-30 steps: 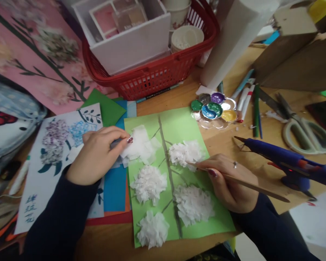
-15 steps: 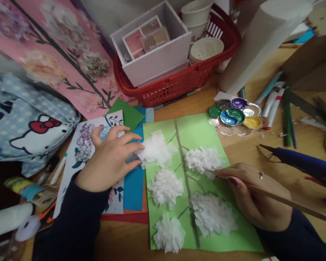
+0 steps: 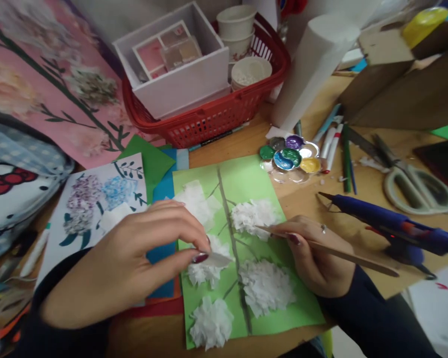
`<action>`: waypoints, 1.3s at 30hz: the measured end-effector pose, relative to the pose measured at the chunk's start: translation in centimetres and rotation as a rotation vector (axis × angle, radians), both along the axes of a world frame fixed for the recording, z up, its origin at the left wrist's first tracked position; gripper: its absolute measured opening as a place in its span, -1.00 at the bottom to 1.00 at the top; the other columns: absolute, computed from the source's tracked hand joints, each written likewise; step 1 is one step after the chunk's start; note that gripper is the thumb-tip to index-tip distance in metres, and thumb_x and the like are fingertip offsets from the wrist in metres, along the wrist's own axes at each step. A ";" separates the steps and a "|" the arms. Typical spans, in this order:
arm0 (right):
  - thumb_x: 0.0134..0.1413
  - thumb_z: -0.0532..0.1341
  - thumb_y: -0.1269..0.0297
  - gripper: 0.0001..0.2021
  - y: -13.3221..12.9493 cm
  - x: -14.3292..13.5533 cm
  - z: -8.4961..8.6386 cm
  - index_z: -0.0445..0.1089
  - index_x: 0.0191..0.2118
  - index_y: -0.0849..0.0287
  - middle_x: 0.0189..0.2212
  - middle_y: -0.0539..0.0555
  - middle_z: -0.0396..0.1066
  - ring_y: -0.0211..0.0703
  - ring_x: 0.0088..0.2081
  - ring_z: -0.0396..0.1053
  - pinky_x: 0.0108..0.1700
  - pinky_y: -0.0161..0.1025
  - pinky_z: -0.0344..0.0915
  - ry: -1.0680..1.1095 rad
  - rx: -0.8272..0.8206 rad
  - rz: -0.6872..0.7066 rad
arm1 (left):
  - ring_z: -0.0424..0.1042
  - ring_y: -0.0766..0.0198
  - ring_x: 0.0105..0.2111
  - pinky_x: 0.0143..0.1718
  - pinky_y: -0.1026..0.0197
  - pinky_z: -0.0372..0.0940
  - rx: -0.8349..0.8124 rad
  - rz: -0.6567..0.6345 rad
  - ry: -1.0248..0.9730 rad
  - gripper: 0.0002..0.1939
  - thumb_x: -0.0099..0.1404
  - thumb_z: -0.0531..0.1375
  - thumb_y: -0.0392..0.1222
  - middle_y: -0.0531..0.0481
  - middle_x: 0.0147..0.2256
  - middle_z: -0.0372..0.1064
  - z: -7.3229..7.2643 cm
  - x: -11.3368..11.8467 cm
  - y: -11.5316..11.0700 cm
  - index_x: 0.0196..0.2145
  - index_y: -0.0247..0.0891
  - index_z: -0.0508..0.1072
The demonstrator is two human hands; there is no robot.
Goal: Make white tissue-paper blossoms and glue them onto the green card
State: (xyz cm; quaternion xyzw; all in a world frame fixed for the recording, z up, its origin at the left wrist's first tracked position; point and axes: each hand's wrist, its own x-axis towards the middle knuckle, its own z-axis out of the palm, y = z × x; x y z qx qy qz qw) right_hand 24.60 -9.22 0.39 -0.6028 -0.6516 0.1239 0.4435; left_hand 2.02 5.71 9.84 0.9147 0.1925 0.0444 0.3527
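A light green sheet (image 3: 261, 184) with a dark painted stem (image 3: 229, 223) carries several white tissue-paper flowers, among them a full one (image 3: 267, 288) at the lower right and a flatter one (image 3: 199, 201) at the upper left. My left hand (image 3: 145, 253) pinches a small piece of white tissue (image 3: 218, 259) between thumb and fingertip, above the middle-left flower. Closed around a thin wooden stick (image 3: 351, 256), my right hand (image 3: 317, 253) rests near the sheet's right edge. The stick's tip meets the upper-right flower (image 3: 252, 216).
A paint palette (image 3: 291, 158), markers (image 3: 332, 144), scissors (image 3: 414, 184) and a blue glue gun (image 3: 388, 219) lie to the right. Behind stands a red basket (image 3: 216, 112) with a white box (image 3: 182, 82) and cups. A flower picture (image 3: 93, 199) lies left.
My left hand has moved right and toward me, from spread fingers by the upper-left flower to a pinch on a tissue piece. The camera view has shifted right. The stick stays at the upper-right flower.
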 end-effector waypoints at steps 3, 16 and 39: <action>0.10 0.05 0.50 -0.80 0.1 -0.2 0.0 0.38 -0.22 0.21 -0.49 0.04 0.39 -0.24 -0.42 0.37 -0.37 -0.28 0.30 -0.020 -0.012 -0.007 | 0.41 0.33 -0.27 -0.22 0.28 0.31 -0.090 -0.043 0.037 -0.86 0.26 0.08 -0.28 0.02 -0.30 0.45 -1.6 2.4 -0.9 -0.32 -0.21 0.45; 0.13 0.04 0.48 -0.78 -0.2 -0.1 0.2 0.38 -0.18 0.18 -0.45 0.05 0.41 -0.24 -0.39 0.37 -0.35 -0.25 0.32 0.097 -0.059 -0.060 | 0.40 0.31 -0.18 -0.14 0.22 0.31 -0.171 -0.083 0.033 -0.86 0.28 0.07 -0.28 -0.01 -0.22 0.45 -5.4 5.8 -0.6 -0.31 -0.24 0.43; 0.14 0.06 0.43 -0.85 0.7 -0.2 0.9 0.35 -0.23 0.24 -0.50 0.08 0.41 -0.24 -0.46 0.37 -0.39 -0.28 0.35 -0.122 -0.002 0.056 | 0.39 0.28 -0.23 -0.18 0.20 0.30 0.062 0.018 -0.078 -0.77 0.25 0.00 -0.40 -0.06 -0.25 0.42 -5.9 6.0 -0.8 -0.21 -0.28 0.40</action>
